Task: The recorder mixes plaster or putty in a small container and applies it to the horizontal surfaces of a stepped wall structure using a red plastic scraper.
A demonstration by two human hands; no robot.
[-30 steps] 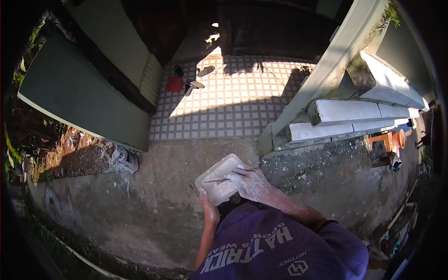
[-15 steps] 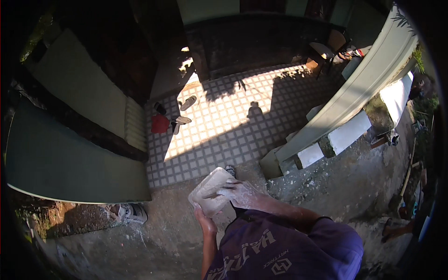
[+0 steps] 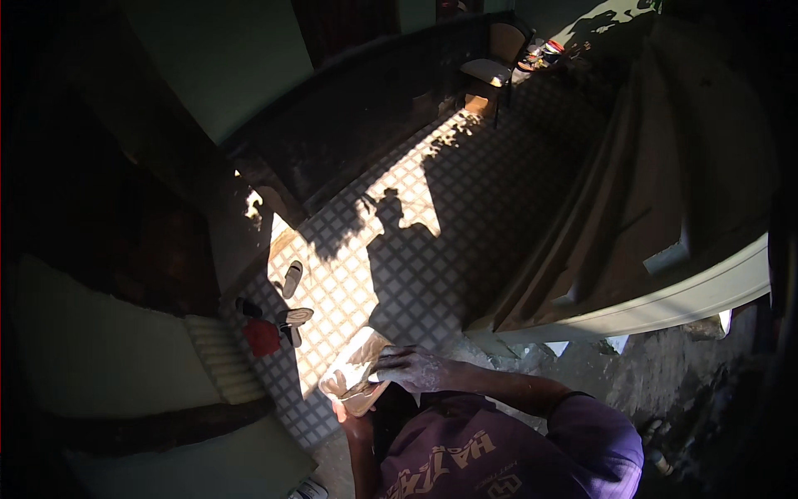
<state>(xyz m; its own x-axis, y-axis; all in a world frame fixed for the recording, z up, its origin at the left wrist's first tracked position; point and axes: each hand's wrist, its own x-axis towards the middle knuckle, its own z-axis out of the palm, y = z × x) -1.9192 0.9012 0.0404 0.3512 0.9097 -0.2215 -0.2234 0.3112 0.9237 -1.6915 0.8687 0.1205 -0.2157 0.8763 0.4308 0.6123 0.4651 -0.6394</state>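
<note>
A shallow, pale rectangular container (image 3: 356, 359) is held in front of my body, partly in sunlight. My left hand (image 3: 354, 418) grips its near edge from below, the thumb side showing at the rim. Over the container's right side lies my right hand (image 3: 413, 369), coated with a whitish powder or paste. Its fingers bend down into the container, and a small white bit shows under the fingertips. Whether that bit is a tool or a lump cannot be made out. Shadow and the hand hide part of what the container holds.
Sandals (image 3: 293, 280) and a red cloth-like item (image 3: 262, 337) lie on the tiled floor (image 3: 332, 287) ahead left. A chair (image 3: 490, 71) stands by the far dark low wall. A pale curved parapet (image 3: 648, 312) runs along the right. At lower left is a shoe-like item (image 3: 309, 489).
My view has turned and come closer to the tiled floor. The container has passed from shade into partial sunlight. Both hands stay on it, the right fingers more bent.
</note>
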